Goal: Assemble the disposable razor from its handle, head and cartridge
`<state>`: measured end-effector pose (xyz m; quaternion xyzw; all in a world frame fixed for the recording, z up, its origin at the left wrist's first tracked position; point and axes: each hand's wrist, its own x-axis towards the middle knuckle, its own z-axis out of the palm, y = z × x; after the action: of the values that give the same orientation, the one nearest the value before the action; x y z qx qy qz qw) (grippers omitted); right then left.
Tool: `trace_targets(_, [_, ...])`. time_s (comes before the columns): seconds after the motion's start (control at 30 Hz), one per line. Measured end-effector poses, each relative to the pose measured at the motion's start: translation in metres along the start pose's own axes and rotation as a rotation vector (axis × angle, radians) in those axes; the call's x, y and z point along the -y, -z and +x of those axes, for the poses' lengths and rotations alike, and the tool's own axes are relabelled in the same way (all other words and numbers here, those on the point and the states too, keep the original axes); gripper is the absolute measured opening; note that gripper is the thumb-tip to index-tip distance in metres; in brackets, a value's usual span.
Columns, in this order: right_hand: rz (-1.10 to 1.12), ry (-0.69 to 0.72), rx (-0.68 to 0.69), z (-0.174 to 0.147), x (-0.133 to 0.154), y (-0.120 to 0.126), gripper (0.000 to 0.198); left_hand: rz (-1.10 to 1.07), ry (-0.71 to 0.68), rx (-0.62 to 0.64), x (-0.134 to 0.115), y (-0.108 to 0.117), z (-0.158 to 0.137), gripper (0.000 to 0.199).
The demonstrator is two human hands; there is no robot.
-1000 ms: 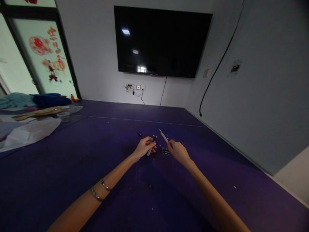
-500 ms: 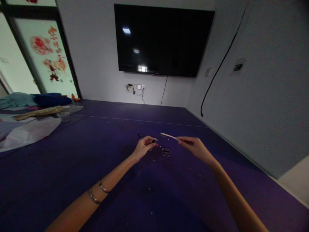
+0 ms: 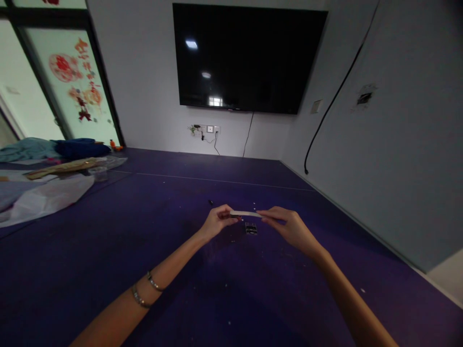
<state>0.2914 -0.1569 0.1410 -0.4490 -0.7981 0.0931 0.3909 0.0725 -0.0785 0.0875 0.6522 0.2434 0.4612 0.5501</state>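
My right hand [image 3: 284, 225] pinches the handle of a pale toothbrush [image 3: 246, 213]. Its head end reaches left to the fingertips of my left hand [image 3: 219, 221]. The fingers of that left hand are closed round a small dark and silvery part, now mostly hidden behind the brush and fingers, so its kind cannot be made out. Just below the brush, a small dark square piece [image 3: 251, 228] with lighter edges lies on the purple surface [image 3: 231, 289]. A little black piece [image 3: 211, 202] lies beyond my left hand.
White bags [image 3: 54, 195], a clear cup [image 3: 99, 174] and folded cloths [image 3: 81, 147] lie at the left. A black cable [image 3: 325, 106] hangs along the right wall. The television [image 3: 249, 58] is on the far wall. Small pale specks dot the surface.
My right hand has brought the toothbrush left and down, so its head now meets my left hand and covers the held part. The camera view has shifted slightly.
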Motion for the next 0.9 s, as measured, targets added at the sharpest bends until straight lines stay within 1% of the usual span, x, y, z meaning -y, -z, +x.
trace_targets(0.2, [-0.011, 0.011, -0.005, 0.0003, 0.0006, -0.0004, 0.026, 0.022, -0.004, -0.01, -0.0023, 0.0006, -0.0003, 0.018])
trace_targets(0.37, [-0.024, 0.024, -0.027, 0.0008, 0.0017, 0.0008, 0.027, 0.001, 0.008, 0.011, -0.0028, 0.0022, -0.0011, 0.019])
trace_targets(0.53, [-0.058, 0.051, -0.016, 0.0015, 0.0007, 0.0015, 0.026, -0.007, 0.018, 0.002, -0.0024, 0.0018, -0.0019, 0.021])
trace_targets(0.7, [-0.074, 0.028, -0.084, 0.0011, -0.0038, -0.0007, 0.025, -0.069, 0.042, 0.006, -0.0051, -0.0012, -0.0048, 0.022])
trace_targets(0.9, [0.009, 0.02, -0.011, 0.0004, -0.0061, -0.0028, 0.026, -0.03, 0.015, 0.025, -0.0055, 0.0003, -0.0056, 0.017])
